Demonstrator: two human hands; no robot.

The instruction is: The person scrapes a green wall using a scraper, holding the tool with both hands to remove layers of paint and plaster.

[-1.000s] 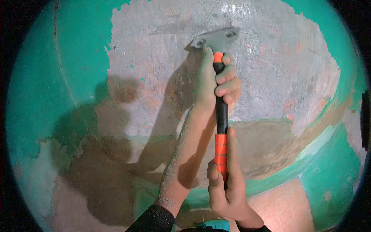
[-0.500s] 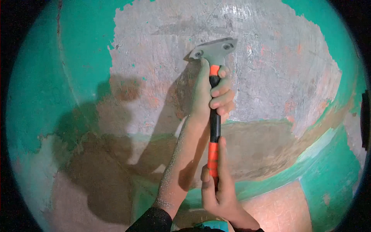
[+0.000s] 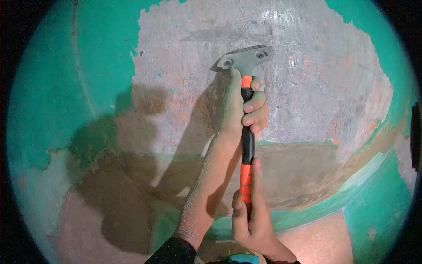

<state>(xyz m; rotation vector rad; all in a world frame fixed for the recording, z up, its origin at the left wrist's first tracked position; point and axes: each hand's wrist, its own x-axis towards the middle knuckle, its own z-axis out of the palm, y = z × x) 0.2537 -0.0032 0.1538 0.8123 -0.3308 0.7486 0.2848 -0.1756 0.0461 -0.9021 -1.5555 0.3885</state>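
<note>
A long-handled scraper [image 3: 248, 145] with a black and orange handle stands nearly upright in the view, its wide grey head at the top against the scraped wall [image 3: 307, 97]. Wrapped round the upper handle, just below the head, is my left hand [image 3: 241, 105], its thumb laid along the neck. My right hand [image 3: 254, 215] grips the orange lower end, one finger stretched up along the handle. Pale dust covers my left forearm. Whether the blade's edge touches the wall cannot be made out.
Green paint [image 3: 105, 53] surrounds the bare grey patch, with a brown band [image 3: 294, 171] below it. A large shadow falls on the wall at left. Pinkish tiles [image 3: 321, 240] show at the lower right. A dark object [image 3: 415, 136] is at the right edge.
The wall has shifted slightly to the right in the view. Both hands and the scraper have moved slightly right and down in the view, with the same grip.
</note>
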